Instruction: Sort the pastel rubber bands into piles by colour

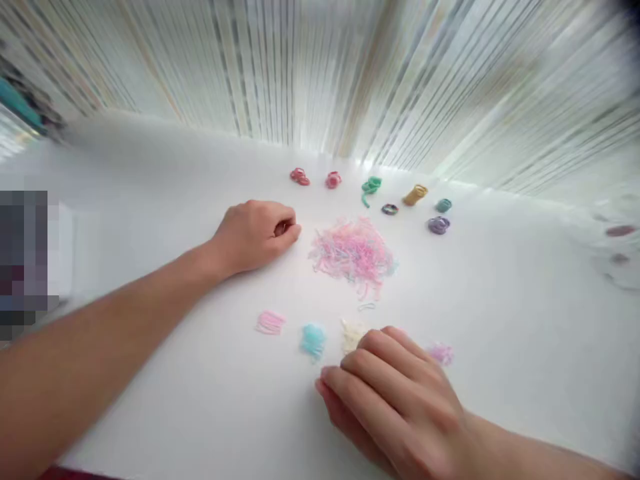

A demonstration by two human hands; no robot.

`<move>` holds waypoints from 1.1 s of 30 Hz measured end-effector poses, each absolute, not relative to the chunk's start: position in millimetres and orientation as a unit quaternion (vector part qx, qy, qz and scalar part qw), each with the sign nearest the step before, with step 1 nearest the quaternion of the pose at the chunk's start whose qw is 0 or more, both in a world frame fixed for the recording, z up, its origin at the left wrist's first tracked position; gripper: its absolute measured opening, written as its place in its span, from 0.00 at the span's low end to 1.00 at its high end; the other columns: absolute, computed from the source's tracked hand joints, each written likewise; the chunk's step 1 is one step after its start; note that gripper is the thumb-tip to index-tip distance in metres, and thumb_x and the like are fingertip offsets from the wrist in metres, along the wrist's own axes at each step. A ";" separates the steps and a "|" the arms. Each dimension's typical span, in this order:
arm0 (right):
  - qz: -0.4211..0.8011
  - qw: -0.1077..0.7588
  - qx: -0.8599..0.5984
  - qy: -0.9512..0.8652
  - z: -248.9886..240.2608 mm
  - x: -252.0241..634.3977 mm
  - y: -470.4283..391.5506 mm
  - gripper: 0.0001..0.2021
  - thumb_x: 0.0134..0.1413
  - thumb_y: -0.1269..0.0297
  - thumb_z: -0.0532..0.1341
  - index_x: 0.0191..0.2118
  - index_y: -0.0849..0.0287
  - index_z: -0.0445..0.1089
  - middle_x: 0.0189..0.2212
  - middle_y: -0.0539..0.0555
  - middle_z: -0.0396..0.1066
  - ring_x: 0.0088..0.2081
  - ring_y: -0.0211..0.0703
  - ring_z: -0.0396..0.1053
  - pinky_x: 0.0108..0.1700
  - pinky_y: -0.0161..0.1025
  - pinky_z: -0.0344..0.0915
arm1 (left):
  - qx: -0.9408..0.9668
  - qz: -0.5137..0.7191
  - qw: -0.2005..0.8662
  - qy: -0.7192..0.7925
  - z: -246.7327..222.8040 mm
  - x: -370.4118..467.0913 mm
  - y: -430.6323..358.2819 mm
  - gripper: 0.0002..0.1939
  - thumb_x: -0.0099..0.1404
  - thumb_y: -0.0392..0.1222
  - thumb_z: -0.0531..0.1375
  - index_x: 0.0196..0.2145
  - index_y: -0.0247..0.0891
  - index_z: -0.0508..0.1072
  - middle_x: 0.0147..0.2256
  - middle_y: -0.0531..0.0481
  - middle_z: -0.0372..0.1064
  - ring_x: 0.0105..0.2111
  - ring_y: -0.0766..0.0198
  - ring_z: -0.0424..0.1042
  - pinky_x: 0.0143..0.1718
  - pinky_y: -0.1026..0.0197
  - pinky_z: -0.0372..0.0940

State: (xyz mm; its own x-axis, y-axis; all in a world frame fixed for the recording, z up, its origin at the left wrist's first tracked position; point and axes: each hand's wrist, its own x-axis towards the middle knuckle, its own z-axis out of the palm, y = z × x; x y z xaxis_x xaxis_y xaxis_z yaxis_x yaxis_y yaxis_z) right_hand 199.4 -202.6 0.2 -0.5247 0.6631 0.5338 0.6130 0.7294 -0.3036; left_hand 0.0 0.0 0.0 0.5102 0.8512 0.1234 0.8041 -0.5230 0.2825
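My left hand (257, 230) rests on the white table (190, 393) in a loose fist, left of a heap of thin pink, peach and pale blue rubber bands (353, 250). Nothing shows inside its curled fingers. Nearer to me, my right hand (395, 393) has thumb and forefinger pinched together just below a small light-blue pile (313, 340). Anything between those fingertips is too small or hidden to make out. A cream pile (352, 335) is partly covered by this hand. A pink pile (271, 323) lies to the left, a lilac pile (442, 353) to the right.
Along the back sit small coiled bundles: red (300, 177), pink-red (333, 179), green (371, 189), mustard (415, 195), teal (443, 205) and purple (439, 225). A multicoloured ring (390, 209) lies among them. Behind the table hangs a striped curtain (320, 73).
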 end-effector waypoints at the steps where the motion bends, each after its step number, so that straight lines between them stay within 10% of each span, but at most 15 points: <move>1: 0.035 0.318 -0.365 -0.874 0.3 199.4 -202.6 0.09 0.62 0.79 0.65 0.31 0.67 0.79 0.22 0.52 0.64 0.28 0.43 0.53 0.30 0.45 0.50 | 0.863 0.123 0.094 0.480 0.4 -0.3 -0.9 0.14 0.67 0.50 0.53 0.28 0.40 0.68 0.29 0.51 0.70 0.30 0.63 0.63 0.32 0.56 0.50; 23: 0.053 0.325 -0.461 -0.824 35.8 237.8 -178.7 0.09 0.66 0.75 0.63 0.33 0.63 0.77 0.25 0.53 0.73 0.29 0.41 0.68 0.33 0.41 0.66 | 0.863 0.108 0.063 0.489 -0.4 -1.7 -1.0 0.16 0.68 0.52 0.52 0.30 0.41 0.71 0.30 0.51 0.72 0.31 0.62 0.66 0.33 0.57 0.52; 33: 0.174 0.192 -0.565 -0.783 34.9 269.1 -156.0 0.07 0.57 0.75 0.67 0.34 0.55 0.82 0.27 0.49 0.76 0.25 0.36 0.70 0.24 0.33 0.66 | 0.863 0.116 0.078 0.485 0.5 -1.2 -1.8 0.15 0.67 0.52 0.52 0.28 0.41 0.69 0.30 0.50 0.71 0.30 0.61 0.65 0.33 0.57 0.51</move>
State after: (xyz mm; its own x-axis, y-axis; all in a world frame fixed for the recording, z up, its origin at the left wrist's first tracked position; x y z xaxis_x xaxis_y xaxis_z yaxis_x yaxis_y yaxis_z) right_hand 269.1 -156.0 34.9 -0.2879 0.9521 0.1036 0.8188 0.3008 -0.4890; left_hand -1.2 -1.8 0.5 0.5018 0.8558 0.1258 0.8197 -0.5169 0.2469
